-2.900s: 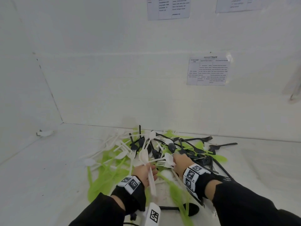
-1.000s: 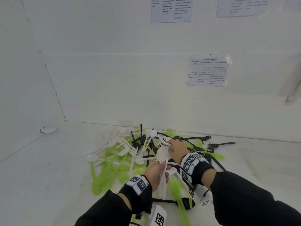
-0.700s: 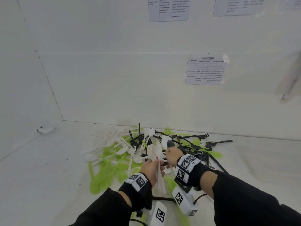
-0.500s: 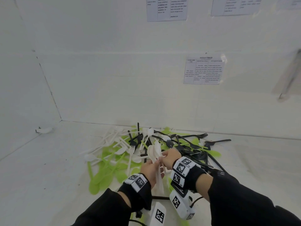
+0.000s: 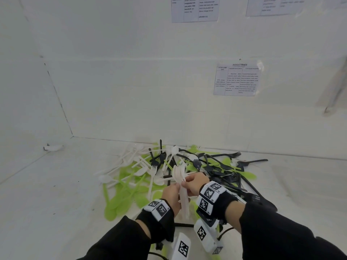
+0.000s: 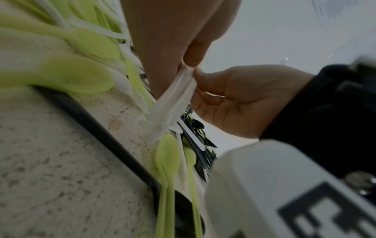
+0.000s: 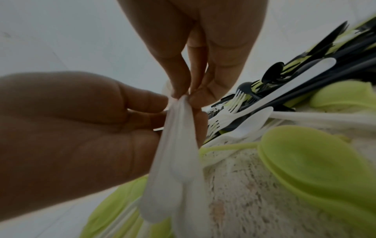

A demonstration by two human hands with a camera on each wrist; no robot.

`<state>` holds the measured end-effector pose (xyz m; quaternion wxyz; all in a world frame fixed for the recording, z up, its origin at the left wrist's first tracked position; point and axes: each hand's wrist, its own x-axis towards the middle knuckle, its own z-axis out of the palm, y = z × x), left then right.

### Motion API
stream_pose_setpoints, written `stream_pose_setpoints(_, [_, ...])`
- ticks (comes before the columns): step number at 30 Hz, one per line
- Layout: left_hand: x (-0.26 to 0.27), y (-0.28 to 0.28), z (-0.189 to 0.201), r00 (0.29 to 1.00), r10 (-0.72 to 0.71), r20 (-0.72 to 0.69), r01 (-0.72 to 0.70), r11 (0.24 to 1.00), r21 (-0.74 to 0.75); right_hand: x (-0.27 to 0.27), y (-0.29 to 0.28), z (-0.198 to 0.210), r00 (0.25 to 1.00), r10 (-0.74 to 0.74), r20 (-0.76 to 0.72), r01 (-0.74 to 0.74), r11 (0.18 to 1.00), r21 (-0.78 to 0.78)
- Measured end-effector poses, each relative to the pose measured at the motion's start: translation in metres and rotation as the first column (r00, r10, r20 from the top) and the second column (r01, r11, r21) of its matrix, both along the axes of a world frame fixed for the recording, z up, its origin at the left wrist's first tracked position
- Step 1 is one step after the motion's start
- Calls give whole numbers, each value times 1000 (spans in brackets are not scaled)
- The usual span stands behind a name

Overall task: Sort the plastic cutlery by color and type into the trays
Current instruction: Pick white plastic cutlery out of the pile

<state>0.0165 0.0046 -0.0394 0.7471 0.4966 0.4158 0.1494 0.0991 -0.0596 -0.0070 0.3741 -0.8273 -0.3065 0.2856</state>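
Note:
A mixed pile of white, green and black plastic cutlery [image 5: 187, 166] lies on the white surface near the back wall. My left hand [image 5: 178, 186] grips a bundle of white spoons [image 5: 181, 186] upright above the pile's near edge, bowls up. My right hand [image 5: 186, 184] pinches the same bundle from the right. In the left wrist view the left hand [image 6: 187, 64] pinches the white spoons [image 6: 175, 99], with the right hand [image 6: 196, 72] touching them. In the right wrist view the right hand [image 7: 188, 95] nips the top of the white spoons [image 7: 177, 153] while the left hand [image 7: 162, 116] holds them.
Green spoons [image 5: 120, 199] spread left of my hands and black forks and spoons [image 5: 225, 169] lie to the right. A long black utensil [image 6: 95, 125] lies on the surface under my wrists. Walls close the back and left. Papers [image 5: 236, 79] hang on the wall.
My right hand took a white spoon from the pile and brought it to the bundle in my left hand. Both hands now meet on the bundle, slightly nearer to me.

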Motion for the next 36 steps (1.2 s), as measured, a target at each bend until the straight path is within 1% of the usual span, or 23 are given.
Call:
stream_pose_setpoints(2, [-2,1,2,1000,5,-11,-5,1000,-24,-2,-2,-1,998,35,-50,-35,999,7])
stream_pose_setpoints(4, [-1,3,4,1000,12,-22,-12,1000,-5,-6,-2,0,986,85,-145,-75,995,71])
stream_pose_setpoints(5, [-1,4,4,1000,12,-20,-13,1000,-17,-8,-3,1,982,100,-158,-87,993,83])
stream_pose_setpoints(6, [-1,5,4,1000,5,-2,-5,999,-39,-8,-1,1,986,98,-135,-88,993,78])
stream_pose_setpoints(9, [-7,2,6,998,-18,52,24,992,-121,-3,2,-3,994,98,50,-98,995,-5])
stream_pose_setpoints(10, [-8,3,5,998,-30,59,37,992,-118,-2,2,-4,992,113,56,-112,993,-19])
stream_pose_setpoints(12, [-9,6,6,998,1,64,4,997,-75,0,3,-3,982,189,-12,-188,982,11])
stream_pose_setpoints(13, [-9,8,7,998,25,60,-21,998,-62,1,3,-1,974,227,11,-227,974,-13])
stream_pose_setpoints(14, [-10,10,9,997,48,59,-45,998,-48,6,5,1,968,235,89,-229,971,-72])
stream_pose_setpoints(16, [-14,16,12,995,81,57,-80,997,-25,19,8,5,936,200,288,-149,971,-189])
stream_pose_setpoints(17, [-16,19,12,994,92,52,-92,996,-10,28,9,3,924,193,331,-114,963,-244])
stream_pose_setpoints(18, [-20,22,12,994,102,50,-102,995,0,34,10,0,907,232,353,-117,941,-318])
stream_pose_setpoints(20, [-26,29,11,990,133,49,-133,991,-3,39,10,-4,862,380,334,-202,864,-461])
stream_pose_setpoints(21, [-29,32,10,987,156,46,-156,988,-8,40,11,-7,822,464,329,-256,818,-515])
stream_pose_setpoints(23, [-33,37,8,979,197,42,-197,980,-15,38,12,-15,761,561,327,-312,758,-573])
stream_pose_setpoints(26, [-36,37,7,973,228,27,-227,974,-16,33,18,-23,694,628,353,-275,684,-676])
stream_pose_setpoints(28, [-37,37,7,970,244,17,-244,970,-17,30,20,-20,656,649,385,-239,662,-710])
stream_pose_setpoints(29, [-37,37,8,968,251,17,-250,968,-16,30,20,-17,661,638,394,-232,674,-701])
stream_pose_setpoints(30, [-37,36,10,966,257,23,-257,966,-14,33,20,-15,681,610,404,-238,707,-666])
stream_pose_setpoints(31, [-36,36,11,964,265,32,-265,964,-12,36,19,-13,705,574,417,-248,750,-613])
stream_pose_setpoints(33, [-36,37,13,959,280,47,-280,960,-9,44,16,-4,727,498,473,-240,830,-504])
stream_pose_setpoints(35, [-35,36,14,956,289,49,-288,957,-13,53,10,10,794,334,508,-172,924,-341])
stream_pose_setpoints(36, [-34,36,14,956,290,48,-290,957,-19,59,5,17,846,201,494,-104,971,-216])
